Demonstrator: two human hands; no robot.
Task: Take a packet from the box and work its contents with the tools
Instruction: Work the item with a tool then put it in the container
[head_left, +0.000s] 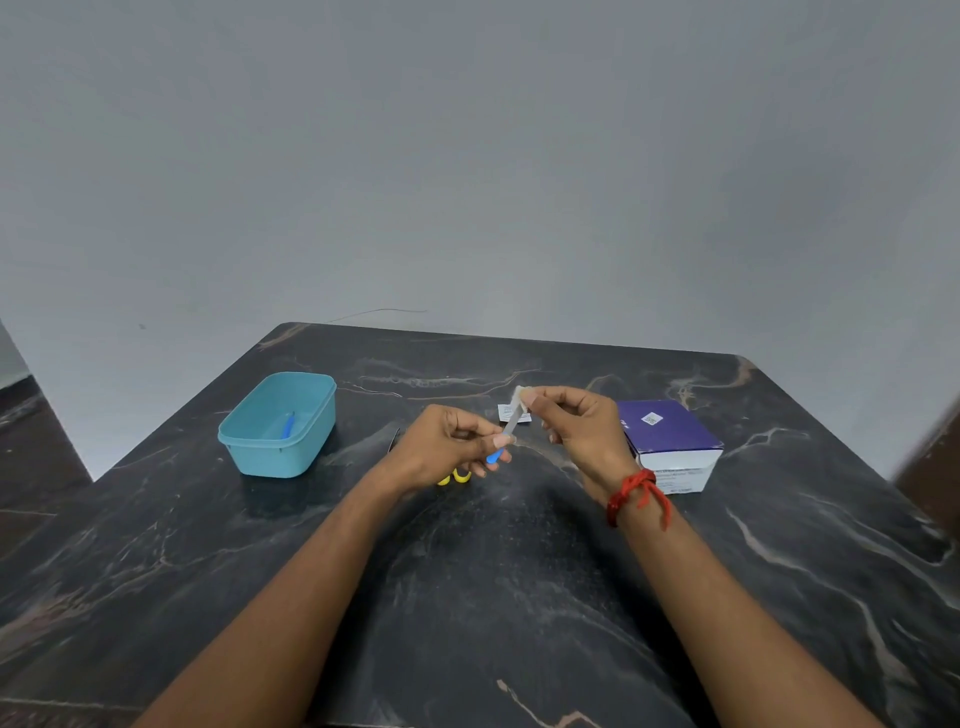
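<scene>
Dark stone surface (467, 597) holds a small white packet (503, 411) near the purple cardboard box (670, 431). Left hand (447, 447) and right hand (582, 426) pinch each end of the thin blue-tipped tool (509, 423); pull apart straight, slowly.

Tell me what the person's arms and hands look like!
No sleeves, no gloves. By the right hand, a red thread is tied round the wrist, with loose ends. The left hand and its wrist wear nothing.
</scene>
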